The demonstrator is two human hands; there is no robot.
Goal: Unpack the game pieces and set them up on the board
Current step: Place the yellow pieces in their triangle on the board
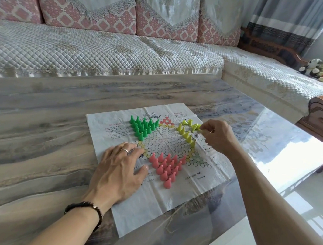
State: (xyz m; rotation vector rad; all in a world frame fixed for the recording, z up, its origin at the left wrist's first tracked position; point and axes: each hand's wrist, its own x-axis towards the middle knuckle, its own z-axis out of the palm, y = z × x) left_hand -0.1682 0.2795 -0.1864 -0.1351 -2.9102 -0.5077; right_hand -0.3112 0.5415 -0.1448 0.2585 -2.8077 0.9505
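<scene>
Board [164, 197]: thin paper sheet, creased, flat on the marble-look table [37, 114]; long axis roughly 12 to 6 o'clock, slightly skewed.
Left hand [119, 166]: fingers straight and spread, pressing the sheet's 9 o'clock edge; holds nothing.
Right hand [218, 134]: at 3 o'clock, fingertips pinched on a yellow piece [200, 131].
Yellow pieces [186, 133]: 2 o'clock point; some upright, several tipped over, unfinished.
Green pieces [142, 127]: 11 o'clock, upright, tips up.
Pink pieces [166, 167]: 6 o'clock, upright.
Handling (judgement): small hollow plastic cones, light, stiff, easily toppled; pinch near the narrow top, set down base first. Paper likely slides, so keep it pinned.
</scene>
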